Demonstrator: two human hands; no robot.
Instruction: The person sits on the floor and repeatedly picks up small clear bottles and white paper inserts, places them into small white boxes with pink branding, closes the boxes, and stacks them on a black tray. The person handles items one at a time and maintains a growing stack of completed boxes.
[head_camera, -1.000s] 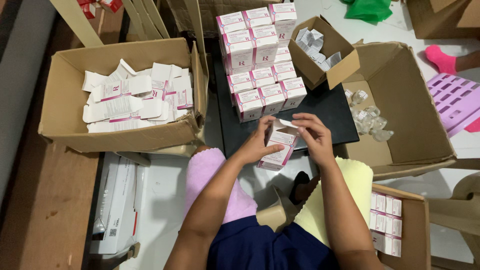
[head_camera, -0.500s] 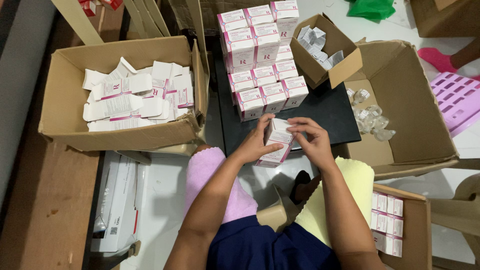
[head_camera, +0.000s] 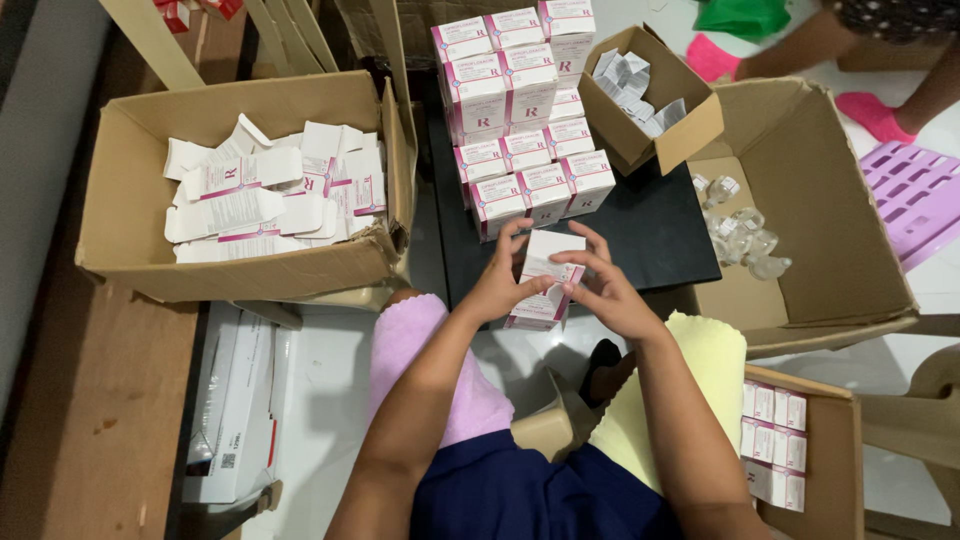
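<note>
The small carton (head_camera: 545, 285) is thin white card, smooth and slightly glossy. The big box (head_camera: 130, 230) is rough matt brown cardboard. The vials (head_camera: 745, 240) look like clear shiny plastic or glass. The knee cloths (head_camera: 420, 350) are soft towel fabric.

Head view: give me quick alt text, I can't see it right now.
Both hands, left hand and right hand, hold a small white-and-pink carton over a black tray stacked with matching cartons. Left box holds flat cartons; right box holds vials.

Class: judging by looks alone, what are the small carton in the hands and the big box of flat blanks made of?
Small carton: likely thin printed paperboard, smooth white with pink bands, crisp folds. Big box: apparently corrugated cardboard, matte brown, bent flaps.
</note>
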